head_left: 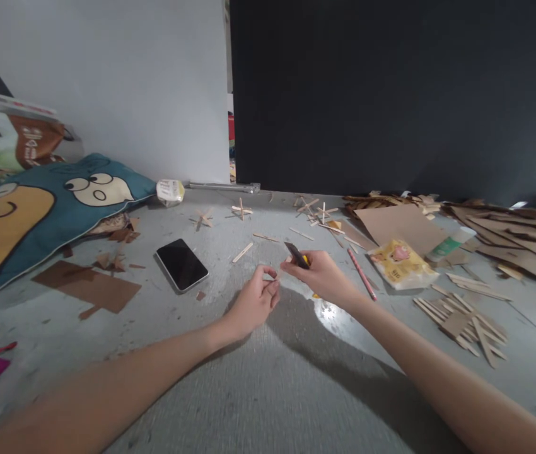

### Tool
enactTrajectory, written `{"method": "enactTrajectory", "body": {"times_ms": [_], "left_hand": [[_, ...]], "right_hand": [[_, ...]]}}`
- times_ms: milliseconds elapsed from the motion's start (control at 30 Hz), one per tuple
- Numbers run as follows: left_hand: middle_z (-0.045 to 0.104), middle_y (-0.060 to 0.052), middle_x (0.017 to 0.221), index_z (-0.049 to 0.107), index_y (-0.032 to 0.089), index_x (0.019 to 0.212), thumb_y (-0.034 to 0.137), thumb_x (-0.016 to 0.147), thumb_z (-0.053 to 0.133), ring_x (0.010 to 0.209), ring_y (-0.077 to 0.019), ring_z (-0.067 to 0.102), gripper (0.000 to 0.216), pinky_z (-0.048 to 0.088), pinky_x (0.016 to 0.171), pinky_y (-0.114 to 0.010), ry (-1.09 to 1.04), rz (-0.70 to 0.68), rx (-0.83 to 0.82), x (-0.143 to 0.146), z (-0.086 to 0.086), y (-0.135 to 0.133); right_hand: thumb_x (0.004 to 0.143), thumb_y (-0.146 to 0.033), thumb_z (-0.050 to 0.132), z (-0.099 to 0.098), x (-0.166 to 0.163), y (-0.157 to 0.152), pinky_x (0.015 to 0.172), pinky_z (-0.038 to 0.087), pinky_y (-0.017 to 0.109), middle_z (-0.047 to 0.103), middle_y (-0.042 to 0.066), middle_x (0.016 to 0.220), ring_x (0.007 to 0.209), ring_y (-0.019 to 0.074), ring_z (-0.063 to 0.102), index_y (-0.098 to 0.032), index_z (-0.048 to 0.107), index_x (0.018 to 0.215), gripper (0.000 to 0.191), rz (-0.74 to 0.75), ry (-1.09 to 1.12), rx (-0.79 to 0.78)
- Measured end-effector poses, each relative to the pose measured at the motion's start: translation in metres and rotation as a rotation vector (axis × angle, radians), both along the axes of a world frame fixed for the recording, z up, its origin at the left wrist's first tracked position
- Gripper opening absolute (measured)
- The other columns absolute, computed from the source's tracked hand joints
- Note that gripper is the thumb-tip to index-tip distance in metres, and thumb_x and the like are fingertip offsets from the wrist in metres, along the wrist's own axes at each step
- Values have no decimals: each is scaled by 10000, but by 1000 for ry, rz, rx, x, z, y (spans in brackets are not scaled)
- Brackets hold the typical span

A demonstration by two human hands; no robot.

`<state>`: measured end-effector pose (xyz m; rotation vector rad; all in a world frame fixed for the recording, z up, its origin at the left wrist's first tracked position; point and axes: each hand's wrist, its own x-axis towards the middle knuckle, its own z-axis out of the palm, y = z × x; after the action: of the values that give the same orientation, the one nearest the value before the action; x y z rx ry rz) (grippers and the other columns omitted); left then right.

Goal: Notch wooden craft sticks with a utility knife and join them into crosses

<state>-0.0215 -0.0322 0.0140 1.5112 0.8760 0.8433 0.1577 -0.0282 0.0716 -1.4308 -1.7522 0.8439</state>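
Note:
My right hand (321, 274) is closed around a box cutter (297, 255) with a dark blade and a bit of yellow on its body. The blade points up and to the left. Close beside it, my left hand (255, 301) has its fingers curled in a pinch. Something small and pale may be between the two sets of fingertips, but it is too small to make out. Just beyond my hands lie loose craft sticks, one pale stick (243, 252) and another stick (266, 237). Star shapes made of crossed sticks (241, 209) stand farther back.
A phone (181, 265) lies left of my hands, near brown cardboard (91, 285) and a blue cushion (107, 189). On the right are a red patterned pencil (361, 273), a yellow packet (401, 263), a glue tube (451, 243) and piled sticks (466, 321). Panels stand behind.

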Motion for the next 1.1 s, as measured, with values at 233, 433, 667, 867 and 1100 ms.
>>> {"method": "enactTrajectory", "body": {"times_ms": [233,433,667,867,1100], "left_hand": [[459,89,595,404,230,1046,324,997,457,513,-107,403,119,318,527,-226,-22,27,-47,0,5,-3],[477,88,627,389,234,1045,243,966,470,506,-94,400,113,304,514,-211,-74,52,-107,2,7,-4],[456,104,583,400,239,1043,414,963,544,490,-91,382,239,290,501,-200,-102,13,-58,0,5,-5],[455,96,587,446,220,1034,590,953,536,460,-83,387,389,294,449,-191,-177,37,-16,0,5,-4],[452,87,584,454,210,847,642,955,518,378,-49,372,450,266,363,-176,-232,63,9,0,9,-6]], "right_hand": [[834,-501,659,-7,-6,-1,571,351,267,553,-7,631,610,128,449,-164,687,745,350,83,36,-38],[830,-436,680,0,-6,-4,564,347,265,610,0,638,593,120,472,-167,708,741,285,130,9,-96],[856,-320,651,13,2,-4,612,384,267,684,18,719,624,116,514,-174,732,780,184,304,37,-122],[936,-439,592,5,10,-2,537,326,261,525,-38,602,535,117,441,-176,677,935,276,198,-135,60],[1086,-317,328,-43,11,1,668,478,301,670,94,902,773,206,636,-187,562,1131,272,131,-400,784]]}}
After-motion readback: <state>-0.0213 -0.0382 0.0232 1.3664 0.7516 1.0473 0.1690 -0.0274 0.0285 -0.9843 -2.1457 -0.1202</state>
